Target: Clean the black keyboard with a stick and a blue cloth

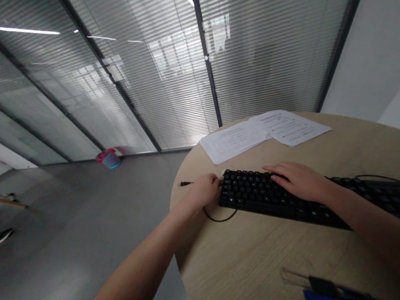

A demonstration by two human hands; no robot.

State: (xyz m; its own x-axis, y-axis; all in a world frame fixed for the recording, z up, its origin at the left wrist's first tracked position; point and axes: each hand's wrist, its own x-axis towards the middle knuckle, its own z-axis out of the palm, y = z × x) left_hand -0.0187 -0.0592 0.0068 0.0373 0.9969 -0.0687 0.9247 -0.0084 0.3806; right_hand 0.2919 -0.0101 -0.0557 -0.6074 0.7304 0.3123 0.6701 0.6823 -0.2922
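A black keyboard lies slanted on the round wooden table. My right hand rests on its upper edge, fingers apart, the forearm crossing over the keys. At the keyboard's left end my left hand is closed around part of a thin black cable; the fingertips are partly hidden. The cable's black plug sticks out to the left of that hand, near the table edge. A small pale object shows just beyond the left fingers.
Printed papers lie at the table's far side. A second dark keyboard and a cable are on the right. A black clip on something blue sits at the near edge. A bin stands on the floor.
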